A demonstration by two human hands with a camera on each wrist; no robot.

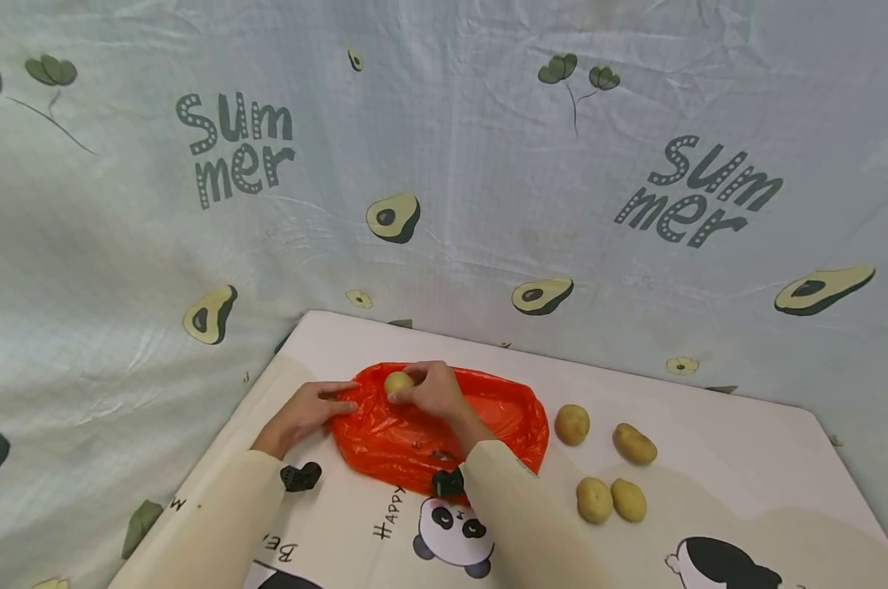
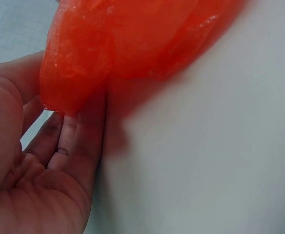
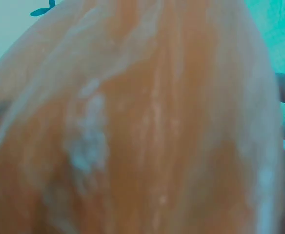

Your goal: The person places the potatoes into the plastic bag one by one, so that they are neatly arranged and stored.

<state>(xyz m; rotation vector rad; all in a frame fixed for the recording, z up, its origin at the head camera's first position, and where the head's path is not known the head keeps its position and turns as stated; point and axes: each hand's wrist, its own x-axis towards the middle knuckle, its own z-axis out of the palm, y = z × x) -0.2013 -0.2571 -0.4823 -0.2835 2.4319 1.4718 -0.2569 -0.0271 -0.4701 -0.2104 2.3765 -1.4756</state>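
Red bag (image 1: 381, 446) lies right of the left hand (image 1: 306, 411), touching its straight fingers; the right hand (image 1: 439, 393) pinches a potato (image 1: 396, 382) at the bag's far left.

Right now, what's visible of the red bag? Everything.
The red bag looks like thin, glossy, wrinkled plastic, somewhat see-through. It lies on the table, wider side to side than front to back, its mouth spread open upward in a loose oval with an uneven rim. The left hand touches its left end, the edge between thumb and fingers; the right hand holds a potato at the mouth's left part. Its full contents can't be told.
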